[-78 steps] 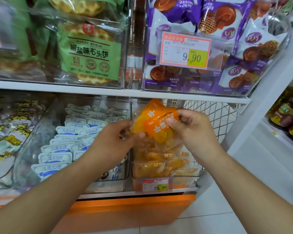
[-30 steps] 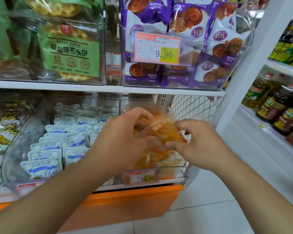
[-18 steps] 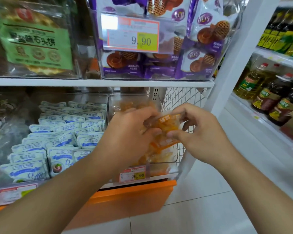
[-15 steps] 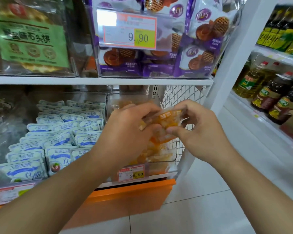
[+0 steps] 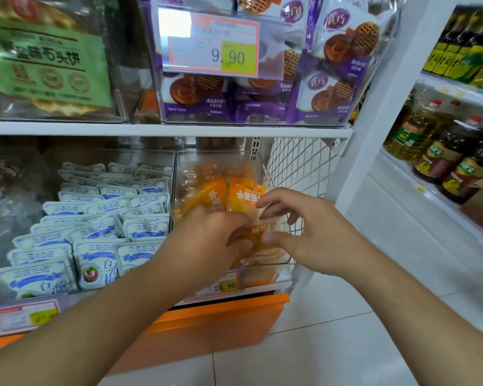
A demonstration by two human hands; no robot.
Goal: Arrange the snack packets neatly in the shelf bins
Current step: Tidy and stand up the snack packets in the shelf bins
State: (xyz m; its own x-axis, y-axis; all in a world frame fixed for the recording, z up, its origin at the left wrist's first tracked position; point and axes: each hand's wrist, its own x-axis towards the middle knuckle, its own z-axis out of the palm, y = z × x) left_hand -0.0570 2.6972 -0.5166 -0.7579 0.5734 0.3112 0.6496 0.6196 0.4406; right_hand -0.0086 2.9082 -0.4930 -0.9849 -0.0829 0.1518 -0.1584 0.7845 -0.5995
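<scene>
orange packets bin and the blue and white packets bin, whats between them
In the head view only the clear plastic bin walls stand between the blue-and-white packets and the orange packets; no other product sits there.

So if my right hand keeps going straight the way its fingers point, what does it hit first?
Most likely the upright orange packets in the clear bin. The right hand has its fingertips pointing left and slightly inward, just short of them, though depth is hard to judge.
</scene>
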